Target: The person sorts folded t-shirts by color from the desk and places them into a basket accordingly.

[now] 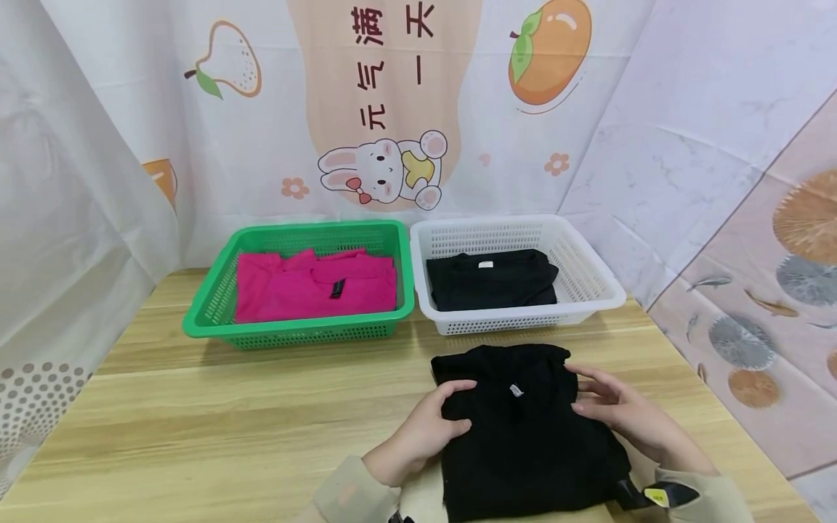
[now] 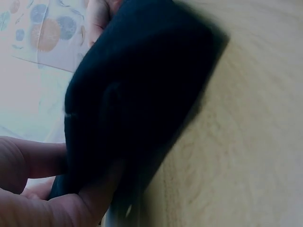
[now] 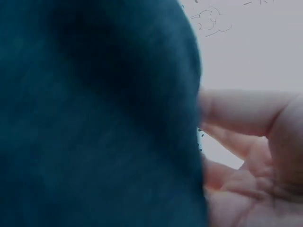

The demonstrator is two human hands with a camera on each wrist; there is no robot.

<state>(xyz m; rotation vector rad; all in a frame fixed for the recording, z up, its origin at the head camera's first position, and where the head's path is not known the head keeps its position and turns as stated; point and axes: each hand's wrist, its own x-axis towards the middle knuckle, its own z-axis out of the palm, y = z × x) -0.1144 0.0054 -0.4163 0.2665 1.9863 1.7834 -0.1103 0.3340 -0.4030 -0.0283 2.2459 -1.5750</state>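
Note:
A folded black shirt (image 1: 530, 443) lies on the wooden table, its neckline and small white label towards the far side. My left hand (image 1: 428, 428) grips its left edge, with index finger and thumb over the cloth. At the opposite edge my right hand (image 1: 631, 414) holds the upper right side, its fingertips right at the fabric. In the left wrist view the dark cloth (image 2: 142, 90) runs up from the thumb and fingers. The right wrist view is mostly filled by blurred cloth (image 3: 94, 118), with the thumb and fingers at its border.
Behind the shirt stands a white basket (image 1: 523, 317) holding folded black clothing (image 1: 490, 283). To its left is a green basket (image 1: 301, 330) with folded pink clothing (image 1: 314, 287). A printed curtain (image 1: 261, 145) hangs behind both baskets. Bare wooden tabletop (image 1: 261, 421) extends to the left.

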